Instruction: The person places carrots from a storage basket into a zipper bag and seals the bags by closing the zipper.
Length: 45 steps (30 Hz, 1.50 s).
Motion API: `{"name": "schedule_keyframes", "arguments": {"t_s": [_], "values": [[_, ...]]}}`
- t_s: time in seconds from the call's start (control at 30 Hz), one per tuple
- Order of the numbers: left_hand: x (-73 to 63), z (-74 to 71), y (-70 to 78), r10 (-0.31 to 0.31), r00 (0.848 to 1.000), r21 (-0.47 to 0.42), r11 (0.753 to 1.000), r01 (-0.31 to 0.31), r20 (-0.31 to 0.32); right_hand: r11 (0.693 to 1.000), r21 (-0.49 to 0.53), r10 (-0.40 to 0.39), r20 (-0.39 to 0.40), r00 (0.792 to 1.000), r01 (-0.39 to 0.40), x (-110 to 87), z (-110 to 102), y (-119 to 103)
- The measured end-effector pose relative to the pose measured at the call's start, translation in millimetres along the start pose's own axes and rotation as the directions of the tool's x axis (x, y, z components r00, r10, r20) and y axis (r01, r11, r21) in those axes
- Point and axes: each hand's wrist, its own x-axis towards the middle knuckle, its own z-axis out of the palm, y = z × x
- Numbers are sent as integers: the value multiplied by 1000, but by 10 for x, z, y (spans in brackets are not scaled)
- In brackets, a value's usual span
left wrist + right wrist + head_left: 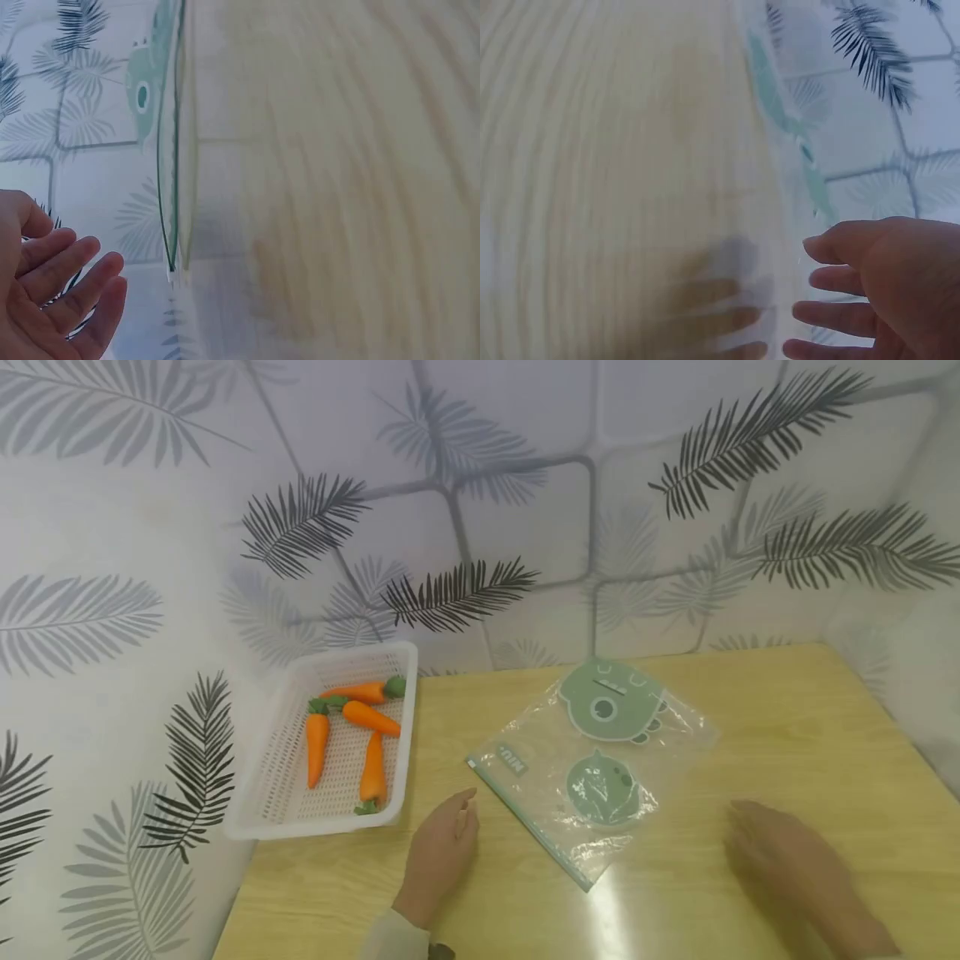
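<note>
A clear zip bag [540,777] with green cartoon prints lies flat and slanted on the table, its green zip edge facing the near left. My left hand [442,852] is just left of that edge, holding nothing, its fingers loosely bent in the left wrist view [67,292]. To the right of the bag, apart from it, my right hand [795,860] hovers over the wood with fingers loosely extended and nothing in them; it looks blurred in the head view. In the right wrist view, the right hand [877,285] casts a shadow on the tabletop.
A white plastic basket [408,727] stands at the table's back left against the wall. Several orange carrots [317,747] with green tops lie in it. The wooden table [810,718] meets a wall covering [525,527] with a leaf pattern.
</note>
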Motion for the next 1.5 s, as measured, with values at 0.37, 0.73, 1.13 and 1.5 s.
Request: {"name": "schedule_keyframes", "arguments": {"t_s": [0.37,0.73,1.13,1.5], "values": [[41,99,110,-179,982,-366,911,191,67,988,145,-53,-50,997,60,191,114,-463],[120,112,212,-310,951,-584,770,257,10,978,172,-110,-45,993,116,365,251,-829],[154,176,221,-376,886,-816,398,420,273,967,203,-154,-18,988,154,540,592,-1211],[219,243,284,-413,825,-807,281,520,387,951,235,-204,-14,979,201,642,881,-1451]]}}
